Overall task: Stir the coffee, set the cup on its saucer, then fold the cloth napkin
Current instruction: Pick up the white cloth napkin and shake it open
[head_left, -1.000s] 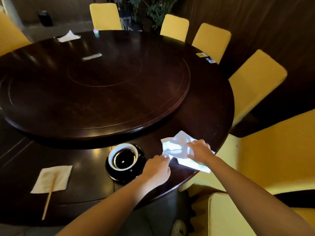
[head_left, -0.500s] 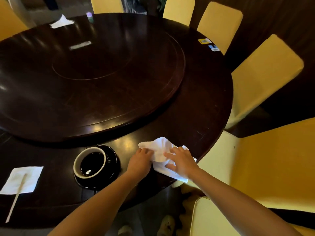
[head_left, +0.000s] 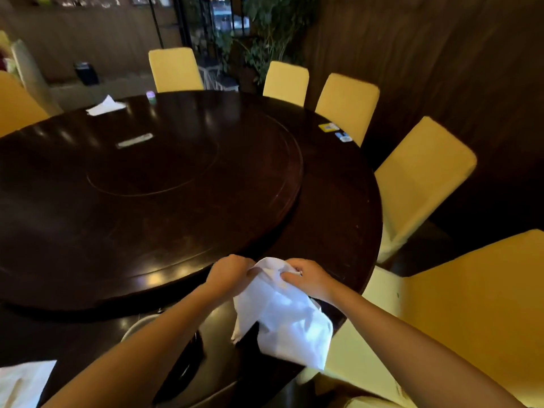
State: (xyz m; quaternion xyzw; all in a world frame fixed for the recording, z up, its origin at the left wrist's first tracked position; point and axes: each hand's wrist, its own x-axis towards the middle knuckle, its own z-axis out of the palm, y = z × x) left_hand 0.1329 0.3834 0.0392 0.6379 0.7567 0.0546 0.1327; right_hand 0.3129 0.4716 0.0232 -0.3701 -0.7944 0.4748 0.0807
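Dim, warm room; soft glare streaks the glossy dark desk (head_left: 176,201) at far left. Slight motion blur throughout, and wide-angle bending curves the edges.

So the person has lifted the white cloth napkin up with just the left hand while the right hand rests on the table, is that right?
Not quite. The head view shows both hands on it: the left hand and the right hand each grip the top edge of the white cloth napkin, which hangs lifted above the table.
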